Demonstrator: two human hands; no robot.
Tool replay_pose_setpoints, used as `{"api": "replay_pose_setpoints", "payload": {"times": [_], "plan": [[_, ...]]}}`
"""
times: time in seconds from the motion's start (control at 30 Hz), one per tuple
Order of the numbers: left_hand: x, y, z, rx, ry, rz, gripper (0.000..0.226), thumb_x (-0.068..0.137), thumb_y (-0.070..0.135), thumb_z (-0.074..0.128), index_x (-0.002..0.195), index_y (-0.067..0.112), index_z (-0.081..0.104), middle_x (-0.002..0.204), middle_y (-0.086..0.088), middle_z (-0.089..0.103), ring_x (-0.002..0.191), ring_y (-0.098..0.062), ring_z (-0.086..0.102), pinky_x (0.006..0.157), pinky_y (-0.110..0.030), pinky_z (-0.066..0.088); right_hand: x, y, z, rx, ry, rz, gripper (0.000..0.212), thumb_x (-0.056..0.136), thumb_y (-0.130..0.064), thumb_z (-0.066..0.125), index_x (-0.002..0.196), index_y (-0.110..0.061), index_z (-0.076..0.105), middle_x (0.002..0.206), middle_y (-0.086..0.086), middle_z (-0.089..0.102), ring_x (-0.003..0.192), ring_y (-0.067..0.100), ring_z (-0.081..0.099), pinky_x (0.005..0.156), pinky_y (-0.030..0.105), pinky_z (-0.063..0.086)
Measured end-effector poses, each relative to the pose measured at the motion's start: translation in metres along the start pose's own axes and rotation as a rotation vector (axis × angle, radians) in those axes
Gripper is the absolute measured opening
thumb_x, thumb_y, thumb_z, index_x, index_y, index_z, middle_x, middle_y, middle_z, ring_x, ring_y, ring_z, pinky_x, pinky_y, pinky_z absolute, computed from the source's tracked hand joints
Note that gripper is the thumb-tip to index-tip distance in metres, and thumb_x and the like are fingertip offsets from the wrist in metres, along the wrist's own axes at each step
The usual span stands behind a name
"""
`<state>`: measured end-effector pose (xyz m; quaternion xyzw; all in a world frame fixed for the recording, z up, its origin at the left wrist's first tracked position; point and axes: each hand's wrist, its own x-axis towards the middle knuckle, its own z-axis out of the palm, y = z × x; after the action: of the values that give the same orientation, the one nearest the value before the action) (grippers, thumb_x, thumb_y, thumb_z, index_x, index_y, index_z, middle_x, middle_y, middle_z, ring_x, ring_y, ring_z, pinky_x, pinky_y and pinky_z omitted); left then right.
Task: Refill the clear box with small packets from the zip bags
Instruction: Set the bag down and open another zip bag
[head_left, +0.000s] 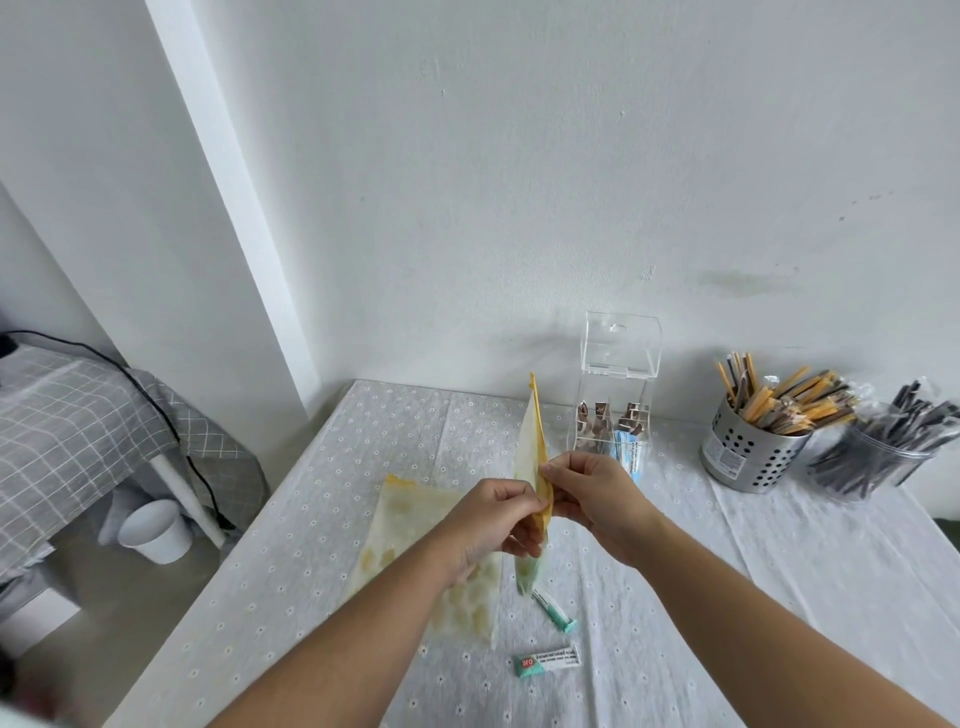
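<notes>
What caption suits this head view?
Both hands pinch a yellow-topped zip bag before the open clear box.

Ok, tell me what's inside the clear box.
The clear box, lid up, holds brown packets and blue-and-white packets. The right hand and held zip bag cover its lower front.

You hold one yellow-zippered translucent zip bag (530, 441) upright; another (415, 525) lies flat. Two green-and-white packets (549, 663) lie loose; the clear acrylic box (615, 410) stands open.
</notes>
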<state>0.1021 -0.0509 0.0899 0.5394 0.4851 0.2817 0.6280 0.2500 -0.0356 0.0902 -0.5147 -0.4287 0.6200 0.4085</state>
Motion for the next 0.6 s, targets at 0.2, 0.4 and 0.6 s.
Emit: {"api": "replay_pose_setpoints", "payload": {"times": [0.2, 0.4, 0.6], "plan": [[0.001, -0.005, 0.002, -0.030, -0.003, 0.013, 0.027, 0.096, 0.020, 0.049, 0.071, 0.018, 0.060, 0.065, -0.002, 0.064, 0.057, -0.010, 0.062, 0.059, -0.023, 0.046, -0.004, -0.003, -0.002, -0.300, -0.030, 0.043, 0.025, 0.091, -0.010, 0.056, 0.067, -0.006, 0.055, 0.053, 0.006, 0.053, 0.047, 0.016, 0.050, 0.046, 0.024, 0.040], [0.006, -0.009, -0.001, 0.058, 0.234, -0.026, 0.033, 0.094, 0.015, 0.050, 0.061, 0.018, 0.053, 0.060, 0.000, 0.062, 0.052, -0.009, 0.062, 0.050, -0.020, 0.042, 0.002, 0.002, -0.005, -0.419, 0.028, 0.029, 0.036, 0.093, -0.006, 0.047, 0.058, -0.012, 0.042, 0.053, 0.004, 0.042, 0.048, 0.016, 0.041, 0.051, 0.026, 0.033], [0.008, -0.006, -0.001, 0.372, 0.369, 0.120, 0.029, 0.093, 0.017, 0.051, 0.065, 0.013, 0.053, 0.064, -0.002, 0.065, 0.060, -0.014, 0.068, 0.052, -0.021, 0.049, 0.005, 0.000, -0.012, -0.666, 0.140, 0.028, 0.020, 0.083, -0.017, 0.056, 0.065, -0.009, 0.050, 0.058, 0.006, 0.052, 0.051, 0.015, 0.051, 0.049, 0.021, 0.034]]}}
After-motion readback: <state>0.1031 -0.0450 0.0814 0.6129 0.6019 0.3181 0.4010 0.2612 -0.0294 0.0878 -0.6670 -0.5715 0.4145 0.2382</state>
